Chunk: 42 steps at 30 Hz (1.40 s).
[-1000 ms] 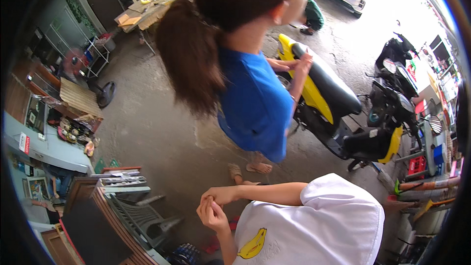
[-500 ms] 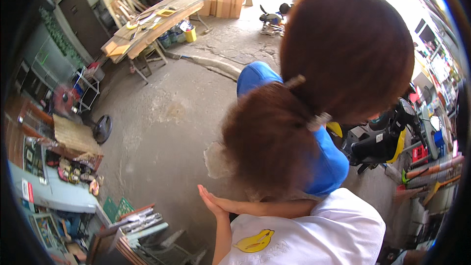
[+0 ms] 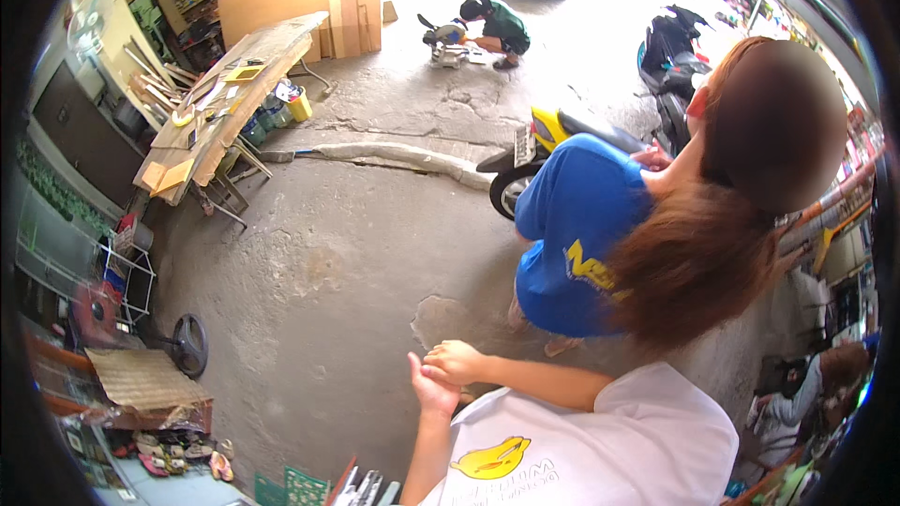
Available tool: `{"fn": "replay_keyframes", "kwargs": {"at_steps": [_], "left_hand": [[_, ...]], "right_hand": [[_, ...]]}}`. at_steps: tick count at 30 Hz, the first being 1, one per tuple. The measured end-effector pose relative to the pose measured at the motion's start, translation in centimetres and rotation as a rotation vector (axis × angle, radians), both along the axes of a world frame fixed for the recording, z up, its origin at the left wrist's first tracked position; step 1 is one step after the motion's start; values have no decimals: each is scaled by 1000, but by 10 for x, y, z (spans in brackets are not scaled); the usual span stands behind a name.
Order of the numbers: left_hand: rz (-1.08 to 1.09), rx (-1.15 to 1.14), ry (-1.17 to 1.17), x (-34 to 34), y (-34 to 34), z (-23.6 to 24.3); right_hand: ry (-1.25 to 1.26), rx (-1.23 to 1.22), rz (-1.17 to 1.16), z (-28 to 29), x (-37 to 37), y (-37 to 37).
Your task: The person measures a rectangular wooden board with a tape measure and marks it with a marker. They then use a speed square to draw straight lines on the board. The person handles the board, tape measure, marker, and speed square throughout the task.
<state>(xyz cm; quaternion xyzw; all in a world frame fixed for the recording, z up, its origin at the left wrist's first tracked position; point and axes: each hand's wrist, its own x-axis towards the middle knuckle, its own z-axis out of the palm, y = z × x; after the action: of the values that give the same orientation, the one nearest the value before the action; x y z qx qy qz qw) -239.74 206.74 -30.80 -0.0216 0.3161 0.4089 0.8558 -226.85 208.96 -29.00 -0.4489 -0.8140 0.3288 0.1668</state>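
Since the earlier frame, I note that the person in the blue shirt [image 3: 572,234] has shifted right and farther from the lens; the long brown hair [image 3: 694,267] no longer fills the centre, so more cracked concrete floor [image 3: 328,253] is exposed. The hands remain joined at the lower centre.

I see the left hand [image 3: 429,386] and right hand [image 3: 457,362] pressed together in front of the white shirt [image 3: 600,450], fingers curled against each other; I cannot tell whether anything is pinched between them. They hold no visible object and hang over bare floor.

Materials: the floor is rough grey concrete with a pale patched spot. The counter [image 3: 225,103] at upper left is a long plank of raw wood on metal legs. A yellow scooter [image 3: 539,145] with glossy panels stands behind the blue shirt.
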Motion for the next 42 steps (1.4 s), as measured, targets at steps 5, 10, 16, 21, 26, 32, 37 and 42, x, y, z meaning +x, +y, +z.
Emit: {"fn": "replay_keyframes", "kwargs": {"at_steps": [5, 10, 16, 21, 26, 32, 37, 42], "left_hand": [[-260, 83, 72, -30, 45, 14], [-408, 89, 67, -35, 93, 13], [-306, 146, 405, -15, 152, -5], [-143, 249, 447, -11, 250, -9], [30, 481, 528, 39, 365, 5], [-96, 793, 579, 131, 445, 69], [-414, 1005, 461, 192, 448, 56], [-673, 1193, 289, 215, 437, 35]], "right_hand": [[18, -238, -229, 0, -26, 27], [43, -396, -348, 3, -29, 67], [197, -212, -393, -39, -28, 132], [318, -99, -332, -39, -30, 229], [611, -159, -379, -12, -8, 299], [925, -193, -427, 18, 48, 327], [1218, -56, -719, 2, 97, 369], [1290, -38, -1193, 63, 171, 392]]}}
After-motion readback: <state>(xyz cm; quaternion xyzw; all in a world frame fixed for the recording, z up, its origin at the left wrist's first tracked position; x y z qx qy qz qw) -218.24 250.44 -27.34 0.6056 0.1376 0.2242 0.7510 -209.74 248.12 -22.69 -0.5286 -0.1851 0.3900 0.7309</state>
